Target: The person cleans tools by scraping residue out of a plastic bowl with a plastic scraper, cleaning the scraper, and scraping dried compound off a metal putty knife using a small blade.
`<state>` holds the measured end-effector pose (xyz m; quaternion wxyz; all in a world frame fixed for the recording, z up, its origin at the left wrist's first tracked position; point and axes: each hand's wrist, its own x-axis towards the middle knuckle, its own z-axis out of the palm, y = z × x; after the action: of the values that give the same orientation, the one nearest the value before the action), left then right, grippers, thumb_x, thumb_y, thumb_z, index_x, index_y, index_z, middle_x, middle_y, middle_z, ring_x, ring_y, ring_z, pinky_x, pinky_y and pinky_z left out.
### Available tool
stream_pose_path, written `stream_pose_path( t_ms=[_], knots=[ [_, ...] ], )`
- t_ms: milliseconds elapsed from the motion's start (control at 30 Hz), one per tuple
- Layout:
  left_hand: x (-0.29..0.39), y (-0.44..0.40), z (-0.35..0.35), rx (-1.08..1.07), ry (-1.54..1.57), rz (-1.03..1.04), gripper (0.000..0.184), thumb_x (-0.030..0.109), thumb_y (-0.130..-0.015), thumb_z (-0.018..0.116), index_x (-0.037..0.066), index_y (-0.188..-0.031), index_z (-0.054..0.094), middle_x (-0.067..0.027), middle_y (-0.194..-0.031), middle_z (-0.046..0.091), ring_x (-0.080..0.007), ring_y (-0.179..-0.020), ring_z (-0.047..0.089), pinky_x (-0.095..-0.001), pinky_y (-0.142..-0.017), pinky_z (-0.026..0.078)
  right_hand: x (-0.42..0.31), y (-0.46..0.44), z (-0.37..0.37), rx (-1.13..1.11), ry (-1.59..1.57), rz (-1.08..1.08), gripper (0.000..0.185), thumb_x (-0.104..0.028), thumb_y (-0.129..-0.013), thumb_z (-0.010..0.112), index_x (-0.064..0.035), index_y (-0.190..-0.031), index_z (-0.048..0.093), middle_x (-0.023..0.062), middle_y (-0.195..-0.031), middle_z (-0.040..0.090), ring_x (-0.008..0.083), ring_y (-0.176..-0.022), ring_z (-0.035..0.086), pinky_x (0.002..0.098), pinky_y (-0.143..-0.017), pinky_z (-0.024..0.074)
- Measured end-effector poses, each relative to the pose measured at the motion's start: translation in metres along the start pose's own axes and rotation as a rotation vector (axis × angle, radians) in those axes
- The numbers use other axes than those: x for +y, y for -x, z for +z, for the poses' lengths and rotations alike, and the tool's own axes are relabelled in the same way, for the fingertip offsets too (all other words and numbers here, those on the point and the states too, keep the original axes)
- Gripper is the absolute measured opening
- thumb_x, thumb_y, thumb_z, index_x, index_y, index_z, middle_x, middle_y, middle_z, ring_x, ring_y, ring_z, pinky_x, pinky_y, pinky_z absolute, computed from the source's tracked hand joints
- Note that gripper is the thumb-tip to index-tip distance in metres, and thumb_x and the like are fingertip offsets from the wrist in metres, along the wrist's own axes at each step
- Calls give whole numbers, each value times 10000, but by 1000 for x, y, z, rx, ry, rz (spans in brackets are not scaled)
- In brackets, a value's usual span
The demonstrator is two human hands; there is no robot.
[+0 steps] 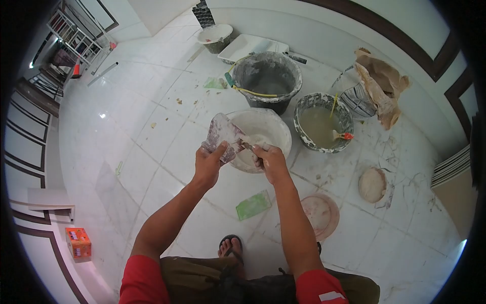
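Note:
In the head view my left hand (pixel 208 163) grips a flat, plaster-smeared plate (pixel 221 130) by its lower edge, thumb on top. My right hand (pixel 271 161) is closed around the handle of a small putty knife (pixel 246 145), whose blade end meets the right side of the plate. Both hands are over the near-left rim of a white basin (pixel 276 130) with pale paste smeared inside. My fingers partly hide the knife.
Behind the basin stands a black bucket (pixel 268 71); right of it, a tub of cloudy water (pixel 321 124) holds a red-handled brush (pixel 343 136). A torn paper bag (pixel 382 83), a green sheet (pixel 253 205), a pinkish round lid (pixel 324 215) and a paint tray (pixel 245 49) surround them.

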<state>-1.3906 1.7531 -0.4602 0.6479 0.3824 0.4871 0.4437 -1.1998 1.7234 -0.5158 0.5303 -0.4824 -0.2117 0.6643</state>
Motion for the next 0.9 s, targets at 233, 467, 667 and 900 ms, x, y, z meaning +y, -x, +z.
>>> stream_pose_path(
  t_ms=[233, 467, 667, 900],
  knots=[
    [1, 0, 1, -13, -3, 12, 328, 99, -1014, 649, -65, -1289, 579, -139, -1197, 692, -226, -1042, 705, -400, -912, 626, 5, -1, -1, 8, -37, -31, 182, -192, -960, 720, -26, -889, 699, 26, -697, 625, 119, -591, 549, 286, -558, 421],
    [0, 0, 1, -16, -2, 18, 355, 106, -1009, 659, -81, -1297, 571, -152, -1205, 689, -229, -1054, 705, -391, -902, 625, 14, -18, -34, 131, -93, -44, 176, -188, -964, 714, -44, -865, 691, 22, -688, 606, 113, -563, 521, 271, -529, 398],
    [-2, -2, -1, 7, -18, 23, 351, 127, -1020, 641, -69, -1295, 544, -155, -1214, 683, -240, -1050, 712, -367, -886, 632, 3, 4, -23, 74, -168, 11, 167, -202, -981, 702, -50, -910, 715, 8, -694, 609, 114, -563, 524, 276, -524, 400],
    [-2, 6, 12, 6, 52, -19, 347, 118, -1023, 637, -26, -1322, 537, -136, -1262, 656, -250, -1121, 682, -413, -961, 605, 13, 5, 2, -187, 62, -75, 235, -272, -971, 738, -40, -956, 706, 8, -734, 648, 107, -579, 548, 263, -543, 426]
  ],
)
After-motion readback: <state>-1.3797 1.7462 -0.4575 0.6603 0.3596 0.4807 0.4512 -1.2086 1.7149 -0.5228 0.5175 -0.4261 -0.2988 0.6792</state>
